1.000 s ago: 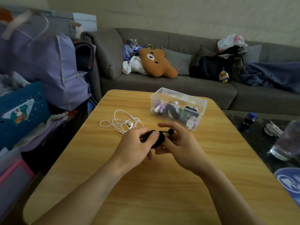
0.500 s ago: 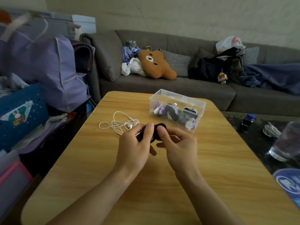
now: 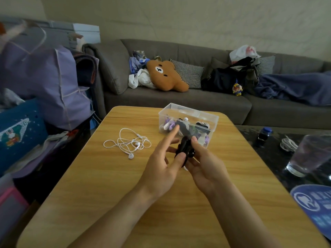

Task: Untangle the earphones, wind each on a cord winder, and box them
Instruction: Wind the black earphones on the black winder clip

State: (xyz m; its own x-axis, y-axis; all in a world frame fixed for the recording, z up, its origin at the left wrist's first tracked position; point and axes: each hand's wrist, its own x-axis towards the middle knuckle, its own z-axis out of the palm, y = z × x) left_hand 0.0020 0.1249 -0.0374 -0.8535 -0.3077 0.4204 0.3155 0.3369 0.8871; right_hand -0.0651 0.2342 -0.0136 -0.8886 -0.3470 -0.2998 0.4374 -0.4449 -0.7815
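At frame centre, the right hand (image 3: pixel 204 167) grips a black wound earphone bundle (image 3: pixel 184 149), while the left hand (image 3: pixel 161 169) presses its thumb there (index finger straight). White earphones (image 3: pixel 128 143) lie tangled left on the surface (image 3: pixel 107 185); the clear box (image 3: pixel 211 120) sits just behind.

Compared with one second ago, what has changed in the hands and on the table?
The left hand has opened: its forefinger now points toward the box, only the thumb touching the black bundle. The right hand keeps its grip and has tilted the bundle upright. White earphones, box and table stayed put.
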